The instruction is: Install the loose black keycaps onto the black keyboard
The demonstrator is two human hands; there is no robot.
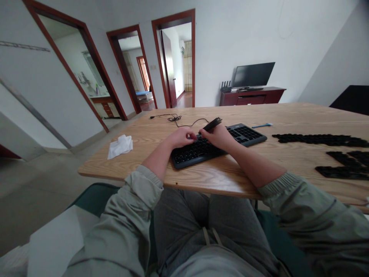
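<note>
A black keyboard (pixel 198 152) lies at a slant near the table's front edge, and both hands are over it. My right hand (pixel 217 135) grips a slim black hand tool (pixel 212 124) above the keyboard's middle. Its upper end points up and to the right; its lower end is hidden by my fingers. My left hand (pixel 183 137) rests at the keyboard's back left part, fingers curled and thumb close to the index finger. Whatever may be between them is too small to tell. A thin black cable (pixel 190 125) runs behind the keyboard, partly bundled.
Crumpled white tissue (pixel 120 146) lies at the left of the wooden table (pixel 155 169). Right of the keyboard are a small blue brush-like stick (pixel 261 125) and rows of small black pieces, probably keycaps (pixel 319 139). A television (pixel 253 74) stands on a far cabinet.
</note>
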